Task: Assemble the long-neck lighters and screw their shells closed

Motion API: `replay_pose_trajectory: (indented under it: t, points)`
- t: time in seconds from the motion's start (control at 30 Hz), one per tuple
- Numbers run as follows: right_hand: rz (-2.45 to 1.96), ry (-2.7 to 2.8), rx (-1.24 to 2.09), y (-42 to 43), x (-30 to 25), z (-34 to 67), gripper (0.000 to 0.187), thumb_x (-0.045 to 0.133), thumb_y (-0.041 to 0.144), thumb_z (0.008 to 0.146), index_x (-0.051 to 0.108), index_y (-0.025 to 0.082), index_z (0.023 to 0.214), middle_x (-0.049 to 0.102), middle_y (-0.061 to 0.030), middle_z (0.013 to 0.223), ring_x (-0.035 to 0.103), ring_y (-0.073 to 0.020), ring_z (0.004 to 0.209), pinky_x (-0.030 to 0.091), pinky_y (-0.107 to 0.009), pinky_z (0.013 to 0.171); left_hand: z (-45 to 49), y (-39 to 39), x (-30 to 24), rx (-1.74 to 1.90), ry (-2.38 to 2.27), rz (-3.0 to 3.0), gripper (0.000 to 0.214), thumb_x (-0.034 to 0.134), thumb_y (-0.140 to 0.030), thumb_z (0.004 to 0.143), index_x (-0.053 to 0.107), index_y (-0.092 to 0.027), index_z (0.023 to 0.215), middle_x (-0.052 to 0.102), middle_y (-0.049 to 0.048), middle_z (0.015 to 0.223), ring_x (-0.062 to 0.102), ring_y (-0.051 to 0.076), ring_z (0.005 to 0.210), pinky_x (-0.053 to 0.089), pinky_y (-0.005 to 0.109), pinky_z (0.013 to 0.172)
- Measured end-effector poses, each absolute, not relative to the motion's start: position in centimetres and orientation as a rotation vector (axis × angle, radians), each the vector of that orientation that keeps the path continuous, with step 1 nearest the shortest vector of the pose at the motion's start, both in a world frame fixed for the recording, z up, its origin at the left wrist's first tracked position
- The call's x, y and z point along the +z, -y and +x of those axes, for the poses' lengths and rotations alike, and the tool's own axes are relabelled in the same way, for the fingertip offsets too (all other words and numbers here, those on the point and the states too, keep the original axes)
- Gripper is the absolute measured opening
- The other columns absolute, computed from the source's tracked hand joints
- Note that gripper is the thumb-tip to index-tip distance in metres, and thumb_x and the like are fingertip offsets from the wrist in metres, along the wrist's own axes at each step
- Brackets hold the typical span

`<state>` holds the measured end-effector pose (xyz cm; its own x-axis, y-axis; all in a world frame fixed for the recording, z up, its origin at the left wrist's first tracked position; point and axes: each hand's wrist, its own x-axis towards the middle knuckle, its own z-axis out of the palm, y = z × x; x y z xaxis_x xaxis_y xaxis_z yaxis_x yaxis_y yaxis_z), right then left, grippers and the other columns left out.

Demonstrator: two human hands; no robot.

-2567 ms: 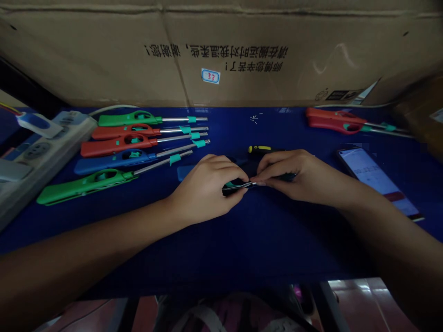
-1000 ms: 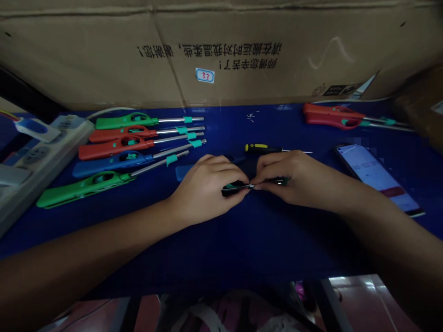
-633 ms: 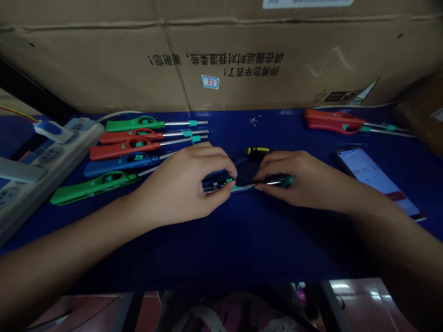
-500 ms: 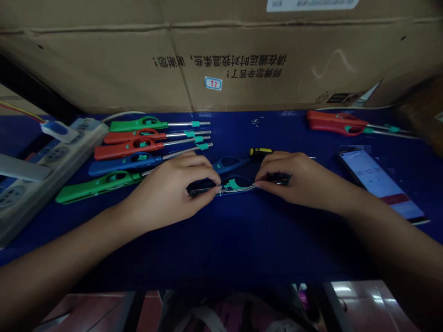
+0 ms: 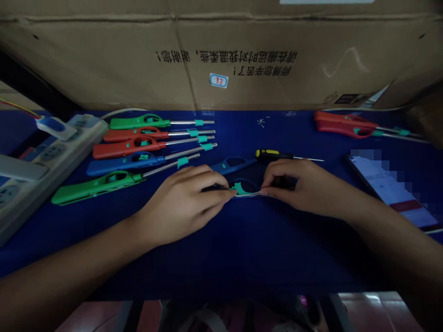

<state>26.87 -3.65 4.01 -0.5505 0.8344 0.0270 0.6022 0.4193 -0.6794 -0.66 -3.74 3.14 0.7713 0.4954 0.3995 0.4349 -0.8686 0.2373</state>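
Note:
My left hand (image 5: 183, 203) and my right hand (image 5: 299, 186) both pinch a blue lighter half (image 5: 244, 189) with a teal trigger that lies on the blue table (image 5: 242, 240). The left fingers close on its handle end, the right fingers on its nozzle end. A separate blue handle shell (image 5: 230, 164) lies just behind it. A yellow-and-black screwdriver (image 5: 277, 154) rests behind my right hand.
Several long lighters, green (image 5: 93, 184), blue (image 5: 124, 162) and red (image 5: 128, 146), lie in a row at the left. A red lighter (image 5: 346, 125) lies at the back right. A phone (image 5: 391, 189) is at the right, a power strip (image 5: 38, 161) at the left, a cardboard box (image 5: 221, 50) behind.
My left hand slid left along the lighter half and back to its handle end. The teal trigger and the blue shell behind came into view. The right hand stayed on the nozzle end.

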Motion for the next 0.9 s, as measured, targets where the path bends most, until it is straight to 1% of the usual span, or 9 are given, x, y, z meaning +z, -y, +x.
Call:
replay_pose_trajectory:
  t: [0.07,0.13,0.2,0.27,0.37,0.47,0.63,0.8,0.9]
  points:
    - [-1.224,2.330,0.819,3.9,4.1,26.7,0.004,0.071,0.024,0.087,0.072,0.021,0.084,0.070,0.0002,0.081,0.062,-0.0148,0.074,0.048,-0.029,0.069,-0.7,4.0,3.2,0.677,-0.718,2.899,0.020,0.062,-0.018,0.097,0.074,-0.021,0.112,0.072,0.0047,0.107,0.066,0.020,0.094,0.054,0.034,0.079]
    - [-1.190,2.343,0.691,4.2,4.2,26.4,0.001,0.071,0.021,0.086,0.071,0.020,0.087,0.070,-0.0014,0.087,0.064,-0.0162,0.082,0.049,-0.030,0.075,-0.7,4.2,3.3,0.668,-0.705,2.949,0.021,0.061,-0.017,0.097,0.074,-0.020,0.113,0.072,0.0056,0.106,0.067,0.020,0.093,0.055,0.034,0.077]
    - [-1.125,2.349,0.595,4.4,4.1,26.1,0.002,0.070,0.020,0.087,0.070,0.019,0.090,0.069,-0.0029,0.091,0.064,-0.0176,0.088,0.049,-0.031,0.081,-0.7,4.3,3.3,0.668,-0.706,2.975,0.020,0.061,-0.017,0.097,0.074,-0.019,0.112,0.073,0.0058,0.105,0.067,0.020,0.092,0.055,0.034,0.076]
    - [-1.064,2.362,0.565,4.5,3.9,25.8,0.002,0.068,0.019,0.090,0.070,0.019,0.091,0.068,-0.0034,0.092,0.064,-0.0179,0.090,0.050,-0.032,0.083,-0.6,4.4,3.4,0.676,-0.707,2.989,0.019,0.061,-0.017,0.097,0.075,-0.019,0.111,0.073,0.0057,0.104,0.068,0.021,0.093,0.055,0.034,0.076]
    - [-1.041,2.387,0.583,4.6,3.6,25.6,0.006,0.065,0.015,0.092,0.069,0.019,0.092,0.068,-0.0032,0.092,0.063,-0.0169,0.089,0.050,-0.031,0.082,-0.4,4.6,3.3,0.698,-0.728,3.012,0.018,0.060,-0.018,0.098,0.076,-0.018,0.107,0.073,0.0050,0.104,0.068,0.021,0.096,0.055,0.034,0.080]
    - [-1.059,2.364,0.635,4.6,3.5,25.5,0.007,0.065,0.013,0.091,0.069,0.019,0.091,0.068,-0.0031,0.091,0.063,-0.0159,0.088,0.050,-0.029,0.081,-0.1,4.7,3.3,0.681,-0.753,3.030,0.019,0.058,-0.017,0.099,0.076,-0.017,0.104,0.074,0.0042,0.103,0.069,0.021,0.096,0.056,0.034,0.082]
    - [-1.018,2.371,0.665,4.8,3.9,25.5,0.011,0.063,0.011,0.091,0.071,0.018,0.093,0.068,-0.0041,0.091,0.063,-0.0153,0.087,0.051,-0.028,0.078,0.1,5.1,3.5,0.566,-0.755,3.088,0.022,0.055,-0.014,0.099,0.075,-0.016,0.108,0.072,0.0047,0.110,0.068,0.023,0.100,0.056,0.036,0.085]
    - [-0.799,2.602,0.367,4.9,4.6,26.2,0.013,0.061,0.015,0.094,0.072,0.017,0.088,0.069,-0.0066,0.092,0.062,-0.0183,0.085,0.051,-0.034,0.078,0.0,5.5,3.7,0.491,-0.780,3.104,0.023,0.054,-0.013,0.097,0.074,-0.016,0.109,0.071,0.0055,0.113,0.068,0.023,0.102,0.057,0.039,0.094]
    - [-0.747,2.715,0.193,5.2,5.0,26.4,0.016,0.059,0.017,0.097,0.072,0.015,0.088,0.070,-0.0078,0.091,0.062,-0.0210,0.086,0.052,-0.038,0.078,-0.1,5.7,3.8,0.491,-0.779,3.123,0.024,0.052,-0.014,0.098,0.074,-0.015,0.108,0.072,0.0067,0.112,0.069,0.023,0.099,0.059,0.039,0.093]
